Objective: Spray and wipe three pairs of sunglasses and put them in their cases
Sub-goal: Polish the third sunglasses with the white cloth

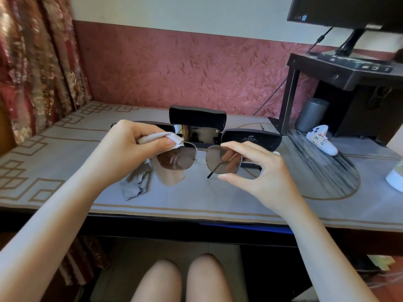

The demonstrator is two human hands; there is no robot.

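Note:
I hold a pair of metal-framed sunglasses point(181, 159) with brown lenses above the table. My left hand point(128, 142) pinches a pale wiping cloth point(172, 138) against the top of the left lens. My right hand point(255, 168) grips the frame around the right lens, fingers behind the glass. Behind them an open black case point(197, 117) holds another pair of sunglasses point(201, 134). A shut black case point(250, 139) lies to its right. Another black case point(150, 125) lies to the left, mostly hidden by my left hand.
A grey cloth point(137, 182) lies crumpled on the patterned table cover point(65, 166). At the right stand a dark monitor riser point(340, 73), a grey cylinder point(311, 114) and a white game controller point(321, 139). A white object point(395, 182) sits at the right edge.

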